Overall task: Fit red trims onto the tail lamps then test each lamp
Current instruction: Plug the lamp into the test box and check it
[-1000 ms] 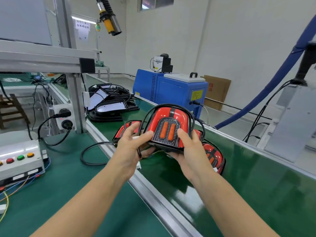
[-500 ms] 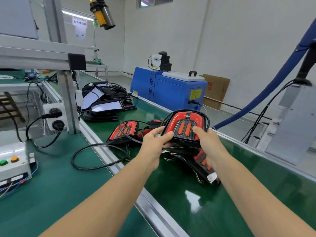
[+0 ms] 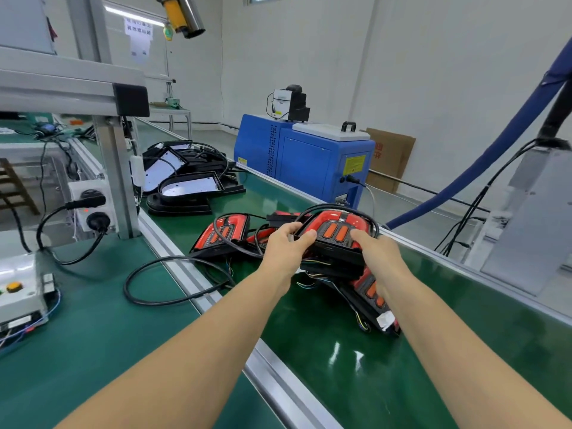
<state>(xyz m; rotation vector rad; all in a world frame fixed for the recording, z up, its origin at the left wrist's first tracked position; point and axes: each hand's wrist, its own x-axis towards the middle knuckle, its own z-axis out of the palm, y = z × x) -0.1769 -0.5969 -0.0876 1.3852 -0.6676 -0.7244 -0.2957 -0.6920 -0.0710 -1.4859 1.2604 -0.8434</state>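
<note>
Lamp (image 3: 335,235), red with two orange inserts, is held above the belt (image 3: 356,360) at centre, over a heap of other lamps. Left hand (image 3: 283,247) grips its left edge, thumb on the face. Right hand (image 3: 376,258) clasps its right side, fingers curled under. A black cable loops round the top of the lamp.

Step in hand, as judged: setting this lamp down among the finished ones. To do it well, lower it flat, face up. Keep the cable clear of the red lens so nothing is scratched or pinched. Let go only once it sits steady. Risk: loose wires beneath may snag or tip it.

Second lamp (image 3: 224,232) lies on the belt to the left, a cable across it. Third lamp (image 3: 373,294) lies nearer, partly under the held one, coloured wires trailing.

Containers: black housings (image 3: 185,188) farther left on the belt, stacked, pale panels showing inside; other contents cannot be told. Blue cabinet (image 3: 305,164) beyond the belt, closed. Control box (image 3: 21,287) near left, with a yellow button.
</note>
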